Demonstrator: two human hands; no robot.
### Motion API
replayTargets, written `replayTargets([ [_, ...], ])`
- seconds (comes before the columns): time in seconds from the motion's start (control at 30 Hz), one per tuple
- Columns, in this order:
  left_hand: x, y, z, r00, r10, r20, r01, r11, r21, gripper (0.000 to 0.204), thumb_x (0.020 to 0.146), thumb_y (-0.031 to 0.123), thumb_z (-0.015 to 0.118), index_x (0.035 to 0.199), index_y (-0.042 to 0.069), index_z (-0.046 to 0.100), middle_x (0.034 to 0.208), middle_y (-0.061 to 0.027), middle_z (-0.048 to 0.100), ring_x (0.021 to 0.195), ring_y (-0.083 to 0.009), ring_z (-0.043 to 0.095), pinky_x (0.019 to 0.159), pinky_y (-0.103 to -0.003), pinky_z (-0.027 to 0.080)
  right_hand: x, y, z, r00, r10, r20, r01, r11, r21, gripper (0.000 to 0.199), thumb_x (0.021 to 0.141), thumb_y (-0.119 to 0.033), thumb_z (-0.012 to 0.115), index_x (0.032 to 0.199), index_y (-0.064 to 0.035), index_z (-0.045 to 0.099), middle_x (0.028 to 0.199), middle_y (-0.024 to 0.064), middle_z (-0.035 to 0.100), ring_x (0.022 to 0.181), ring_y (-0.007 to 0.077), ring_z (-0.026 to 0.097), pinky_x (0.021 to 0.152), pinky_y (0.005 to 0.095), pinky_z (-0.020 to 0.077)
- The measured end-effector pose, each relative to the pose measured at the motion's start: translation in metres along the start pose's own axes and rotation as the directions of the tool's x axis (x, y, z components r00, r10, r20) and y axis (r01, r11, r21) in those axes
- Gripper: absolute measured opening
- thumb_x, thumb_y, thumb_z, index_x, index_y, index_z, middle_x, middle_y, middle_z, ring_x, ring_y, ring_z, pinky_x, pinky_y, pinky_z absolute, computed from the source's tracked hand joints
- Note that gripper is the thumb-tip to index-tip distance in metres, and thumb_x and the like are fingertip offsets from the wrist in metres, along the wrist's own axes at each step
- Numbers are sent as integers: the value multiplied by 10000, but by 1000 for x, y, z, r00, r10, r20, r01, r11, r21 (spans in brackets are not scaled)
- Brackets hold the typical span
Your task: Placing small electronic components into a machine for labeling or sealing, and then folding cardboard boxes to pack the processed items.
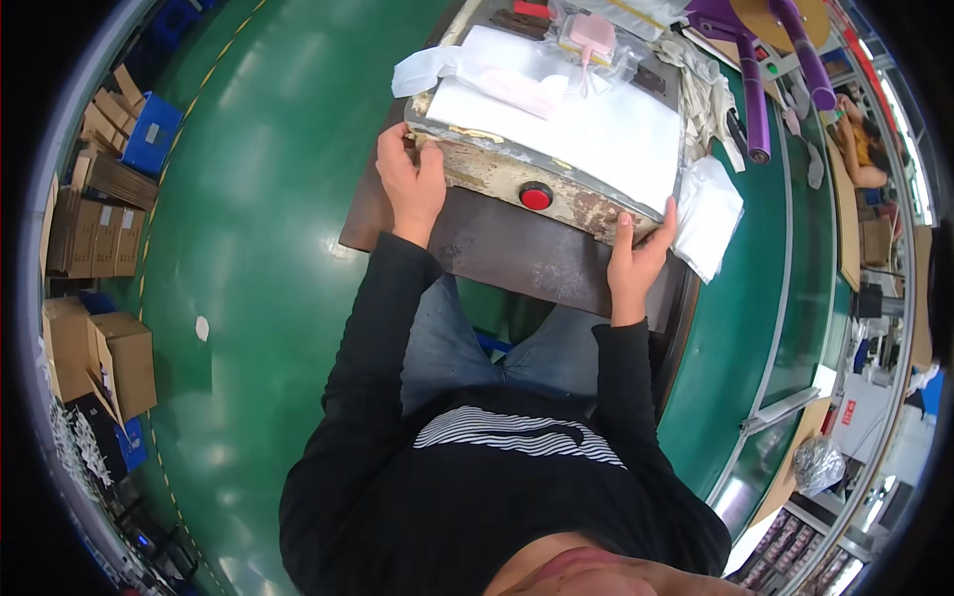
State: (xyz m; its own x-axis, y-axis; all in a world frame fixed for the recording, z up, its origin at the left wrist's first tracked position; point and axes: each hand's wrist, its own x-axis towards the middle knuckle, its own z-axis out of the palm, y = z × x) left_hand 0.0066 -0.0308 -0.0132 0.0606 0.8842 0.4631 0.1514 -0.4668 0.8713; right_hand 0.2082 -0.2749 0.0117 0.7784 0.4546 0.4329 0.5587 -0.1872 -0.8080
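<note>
Bright, even overhead light glares off the green floor (268, 248); fisheye bending and a dark rim frame sharp detail.

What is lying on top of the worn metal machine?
White sheets and clear bags with a pink item lie on the machine. Its top surface underneath is mostly covered.

Red round button (536, 197) on rusty grey machine (517, 179); white sheet (566, 124); pink packet (590, 36); purple tubes (752, 89); green floor (268, 248); brown cartons (94, 238).

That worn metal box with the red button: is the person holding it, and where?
Yes. Both hands grip the worn metal box at its near front corners: left hand on the left corner, right hand on the right, beside the red button.
</note>
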Motion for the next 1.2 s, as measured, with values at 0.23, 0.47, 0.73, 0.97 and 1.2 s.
replayTargets([
  [0.23, -2, -6, 3, 1000, -12, 6, 12, 1000, -13, 370, 899, 126, 669, 1212, -50, 579, 1091, -196, 653, 931, -328, 648, 838, -434, 527, -1, 2, -2, 1000, 25, 7, -25, 999, 40, 772, 1010, -307, 715, 1575, 56, 335, 1395, 284, 597, 1276, 331, 605, 1085, 404, 454],
  [0.47, -3, -9, 1, 1000, -3, 13, 4, 1000, -3, 385, 901, 116, 660, 1242, -39, 567, 1187, -213, 626, 1034, -340, 625, 907, -443, 505, -1, 7, -1, 1000, 14, 5, -14, 995, 95, 703, 1034, -243, 659, 1580, 54, 331, 1500, 268, 502, 1353, 319, 535, 1138, 398, 402],
  [0.73, -2, -13, 4, 999, 41, 2, -41, 999, 0, 390, 895, 115, 658, 1244, -33, 567, 1227, -210, 627, 1100, -370, 615, 972, -451, 487, 1, 5, -3, 999, -35, 0, 35, 998, 44, 626, 1053, -170, 572, 1576, 70, 326, 1578, 242, 423, 1427, 322, 453, 1196, 409, 334],
  [0.97, -3, -11, 4, 1000, 26, -8, -26, 999, -31, 383, 890, 106, 669, 1234, -33, 573, 1201, -206, 634, 1070, -372, 621, 948, -456, 495, 1, 5, -1, 1000, -28, 4, 28, 997, 70, 622, 1052, -155, 565, 1577, 71, 320, 1568, 248, 428, 1421, 328, 458, 1197, 409, 330],
  [1.2, -1, -10, 4, 998, 63, -14, -63, 998, 1, 370, 884, 99, 666, 1219, -27, 573, 1190, -210, 636, 1066, -385, 619, 940, -463, 496, 2, 8, -4, 994, -106, -13, 104, 991, -83, 626, 1037, -163, 589, 1564, 65, 337, 1539, 263, 431, 1422, 380, 435, 1199, 447, 325],
])
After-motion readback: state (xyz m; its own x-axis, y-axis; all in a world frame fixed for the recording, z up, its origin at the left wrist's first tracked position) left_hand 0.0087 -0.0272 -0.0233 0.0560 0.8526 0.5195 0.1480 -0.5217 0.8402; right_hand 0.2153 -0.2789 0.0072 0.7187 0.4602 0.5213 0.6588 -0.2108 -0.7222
